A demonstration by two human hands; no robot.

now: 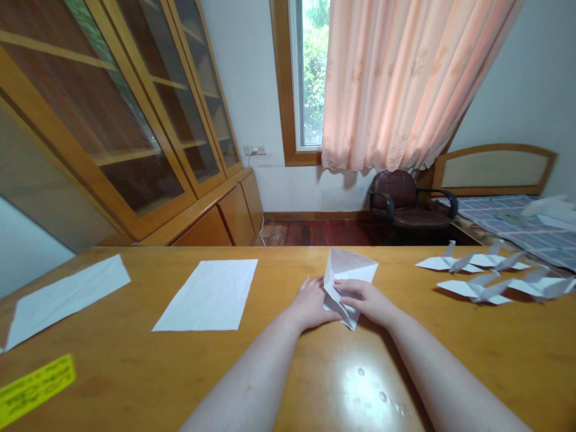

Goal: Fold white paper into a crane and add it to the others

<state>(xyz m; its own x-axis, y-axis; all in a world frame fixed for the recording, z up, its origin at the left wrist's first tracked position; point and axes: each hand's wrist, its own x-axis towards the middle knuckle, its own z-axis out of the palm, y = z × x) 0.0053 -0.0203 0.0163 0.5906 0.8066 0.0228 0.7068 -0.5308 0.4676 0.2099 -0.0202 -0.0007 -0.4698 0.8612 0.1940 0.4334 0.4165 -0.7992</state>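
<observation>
A partly folded white sheet of paper (347, 271) lies on the wooden table (288, 360), its upper flap standing up in a point. My left hand (310, 303) rests on the sheet's left edge with the fingers pressed flat on it. My right hand (366, 300) lies over the lower right part, thumb and fingers pinching a fold. Both forearms reach in from the bottom of the view.
A flat white sheet (209, 294) lies left of my hands and another (63, 297) at the far left. Several folded paper planes (486, 276) sit at the right. A yellow label (33, 390) is at the near left. Beyond the table are an office chair (407, 201), a bed (522, 219) and a glass-door cabinet (135, 120).
</observation>
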